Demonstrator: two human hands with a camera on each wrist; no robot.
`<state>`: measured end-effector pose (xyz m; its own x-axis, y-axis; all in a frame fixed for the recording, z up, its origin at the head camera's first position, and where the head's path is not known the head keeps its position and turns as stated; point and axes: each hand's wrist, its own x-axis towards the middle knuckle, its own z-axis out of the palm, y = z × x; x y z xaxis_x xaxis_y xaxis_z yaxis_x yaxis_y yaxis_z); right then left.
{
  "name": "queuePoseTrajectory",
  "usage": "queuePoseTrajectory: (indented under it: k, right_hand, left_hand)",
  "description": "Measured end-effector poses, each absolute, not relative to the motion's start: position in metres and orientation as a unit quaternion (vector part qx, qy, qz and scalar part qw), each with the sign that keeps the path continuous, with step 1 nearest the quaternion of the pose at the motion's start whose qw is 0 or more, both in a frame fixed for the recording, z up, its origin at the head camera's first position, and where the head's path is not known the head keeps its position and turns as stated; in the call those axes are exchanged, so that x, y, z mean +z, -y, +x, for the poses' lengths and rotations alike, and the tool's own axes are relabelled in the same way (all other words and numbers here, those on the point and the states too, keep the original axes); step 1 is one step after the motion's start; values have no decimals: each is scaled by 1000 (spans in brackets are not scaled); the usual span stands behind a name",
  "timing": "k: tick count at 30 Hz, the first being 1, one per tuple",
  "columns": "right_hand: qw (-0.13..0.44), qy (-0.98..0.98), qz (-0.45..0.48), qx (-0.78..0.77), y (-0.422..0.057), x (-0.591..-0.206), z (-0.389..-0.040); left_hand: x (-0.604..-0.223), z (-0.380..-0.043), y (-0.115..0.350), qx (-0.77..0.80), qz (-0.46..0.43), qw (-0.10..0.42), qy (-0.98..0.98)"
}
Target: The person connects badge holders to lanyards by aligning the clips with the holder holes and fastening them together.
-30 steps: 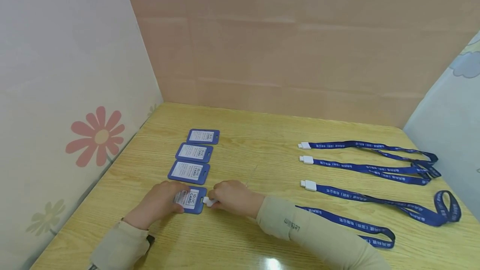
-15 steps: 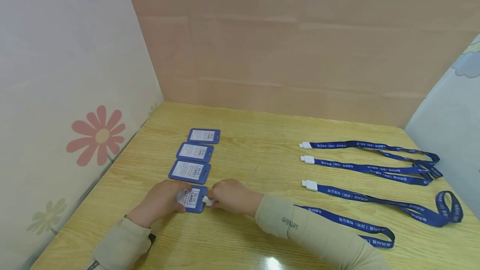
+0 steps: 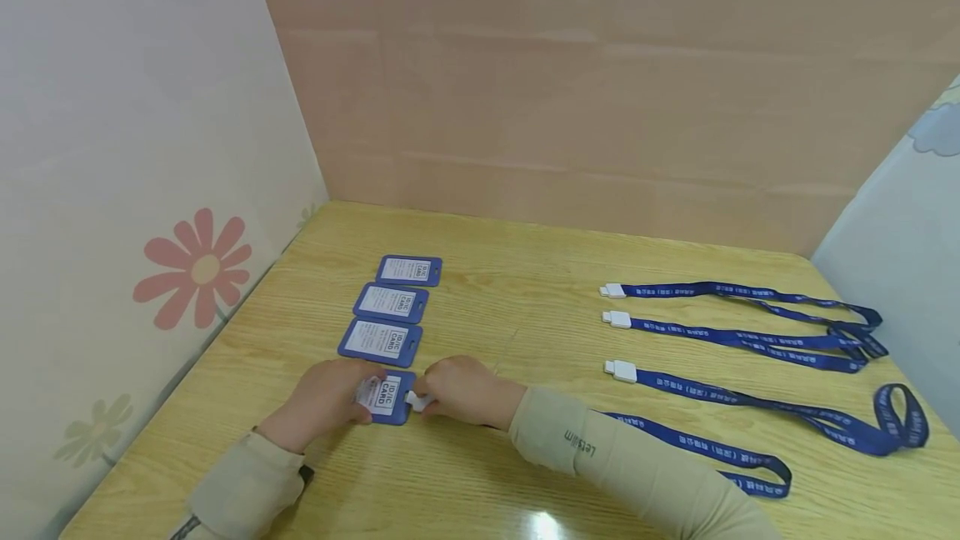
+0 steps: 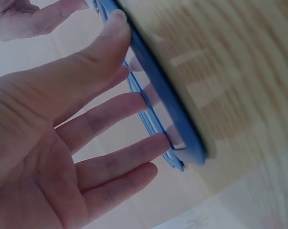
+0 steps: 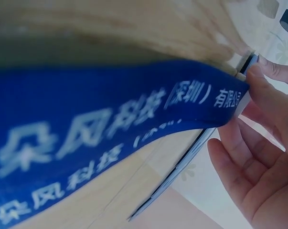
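A blue badge holder (image 3: 390, 408) with a white ID/IC card lies nearest the front of the table, its slotted end to the right. My left hand (image 3: 322, 400) grips its left part; in the left wrist view the thumb (image 4: 116, 28) presses one long edge and the fingers reach the opposite one. At the slotted end, my right hand (image 3: 459, 390) pinches a white lanyard clip (image 3: 417, 401), whose tip meets the slot. The clip is mostly covered by the fingers. From it a blue printed strap (image 5: 134, 112) runs back under the right forearm.
Behind the held one, three more badge holders (image 3: 380, 342) lie in a column. On the right, three blue lanyards (image 3: 690, 387) stretch sideways, white clips (image 3: 620, 371) toward the middle. The looped end of the held lanyard (image 3: 757, 461) shows past the right sleeve. Walls stand behind and beside the table.
The white clip has turned slightly in the right fingers, and less of it shows. Both hands stay at the same badge holder. The head view has shifted a little.
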<state>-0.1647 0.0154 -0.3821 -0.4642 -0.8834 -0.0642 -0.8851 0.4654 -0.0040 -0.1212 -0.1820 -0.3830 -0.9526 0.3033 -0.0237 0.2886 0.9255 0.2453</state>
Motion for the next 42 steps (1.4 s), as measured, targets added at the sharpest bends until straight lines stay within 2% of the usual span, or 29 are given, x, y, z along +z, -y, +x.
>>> queuePoseTrajectory:
  k: [35,42]
  right_hand:
    - [62,-849,-524,0,-14,-383,-172]
    - [72,-851,-520,-4,-14,-382,-172]
  left_hand:
    - [-383,-126,180,135,129,53,-981]
    - [-385,-125,180,137,138,42,-980]
